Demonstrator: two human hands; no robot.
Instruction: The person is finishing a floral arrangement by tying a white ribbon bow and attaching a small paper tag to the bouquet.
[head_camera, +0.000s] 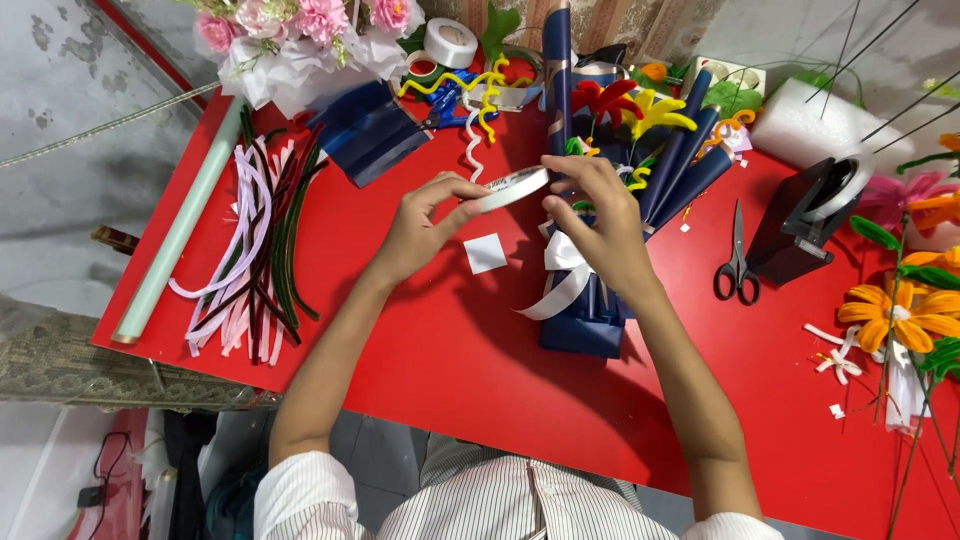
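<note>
Bright, even light falls from above, saturating the red worktop (420, 340). Soft, short shadows lie under both forearms and beside the scissors (737, 262). Focus is sharp at centre; straight edges bow slightly toward the corners. No strong glare.

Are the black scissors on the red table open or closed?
Closed. The black scissors lie flat on the red table, blades together in one line, pointing away from the person.

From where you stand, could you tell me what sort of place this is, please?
Probably a craft or flower-gift workbench: a red table holds a blue-wrapped bouquet, loose pipe cleaners, scissors and a tape dispenser.
</note>
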